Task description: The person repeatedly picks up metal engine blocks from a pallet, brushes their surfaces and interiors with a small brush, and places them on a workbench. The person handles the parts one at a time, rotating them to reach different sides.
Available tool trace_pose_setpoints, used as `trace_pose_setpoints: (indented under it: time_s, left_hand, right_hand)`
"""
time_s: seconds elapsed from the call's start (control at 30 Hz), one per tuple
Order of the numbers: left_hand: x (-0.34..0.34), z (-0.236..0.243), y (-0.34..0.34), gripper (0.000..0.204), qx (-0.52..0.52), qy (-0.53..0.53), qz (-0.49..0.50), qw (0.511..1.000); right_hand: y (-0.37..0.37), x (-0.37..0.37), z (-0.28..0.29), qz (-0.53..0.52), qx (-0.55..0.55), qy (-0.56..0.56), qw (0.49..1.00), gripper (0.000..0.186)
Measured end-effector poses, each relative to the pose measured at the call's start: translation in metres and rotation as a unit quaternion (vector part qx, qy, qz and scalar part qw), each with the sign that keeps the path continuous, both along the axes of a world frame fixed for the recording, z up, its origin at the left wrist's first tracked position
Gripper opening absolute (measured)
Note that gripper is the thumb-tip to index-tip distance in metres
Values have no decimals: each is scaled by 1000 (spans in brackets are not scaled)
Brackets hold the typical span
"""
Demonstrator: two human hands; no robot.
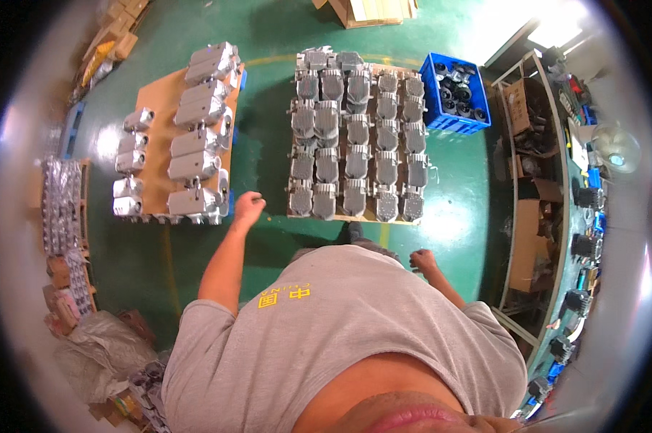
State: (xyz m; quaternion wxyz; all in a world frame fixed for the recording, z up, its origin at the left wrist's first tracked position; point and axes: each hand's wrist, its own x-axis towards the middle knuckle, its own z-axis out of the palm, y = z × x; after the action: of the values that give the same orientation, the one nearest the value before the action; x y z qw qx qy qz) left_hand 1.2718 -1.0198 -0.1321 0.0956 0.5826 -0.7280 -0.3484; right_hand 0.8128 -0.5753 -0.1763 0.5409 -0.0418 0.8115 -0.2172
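Note:
My left hand point(248, 210) hangs in the air with loosely bent fingers, in the gap between two loaded pallets. Nothing shows in it. Nearest on its left is a row of silver cast-metal housings point(194, 166) on brown cardboard point(155, 155). On the right side my right hand point(423, 262) hangs low beside my body, fingers half curled, with no object visible in it. Ahead of me stand rows of grey finned metal housings point(356, 163), packed close on the second pallet. Neither hand touches a housing.
A blue crate point(459, 124) of black round parts stands beyond the finned housings. Along the right runs a metal shelf rack point(518, 173) with cardboard boxes, and a fan point(615, 160). Wrapped stacks point(63, 206) and a plastic sack point(102, 350) line the left. The floor point(265, 137) is green.

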Motion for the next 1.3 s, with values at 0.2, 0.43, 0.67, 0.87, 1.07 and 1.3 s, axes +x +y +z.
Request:
trace_pose_setpoints:
  time_s: [0.2, 0.43, 0.67, 0.87, 1.07, 1.3]
  left_hand:
    - [-62, 18, -14, 58, 48, -87, -79, 992]
    - [-92, -23, -146, 92, 89, -125, -181, 971]
    - [-116, -81, -298, 106, 158, -189, -229, 942]
    - [-117, -130, -398, 116, 149, -247, -281, 915]
    - [-168, -180, -425, 120, 144, -245, -244, 927]
    - [-234, -264, -376, 127, 142, -145, -164, 965]
  right_hand:
    - [-113, 4, -47, -49, -102, -17, 993, 25]
    - [-159, 6, -47, -223, -81, 44, 970, 30]
    - [-147, 145, -57, -228, 92, 144, 958, 33]
    - [-255, 210, -50, -63, 54, 145, 986, 49]
    - [-394, 184, -136, 47, -70, 190, 978, 65]
    - [-583, 84, -248, 69, -102, 286, 950, 120]
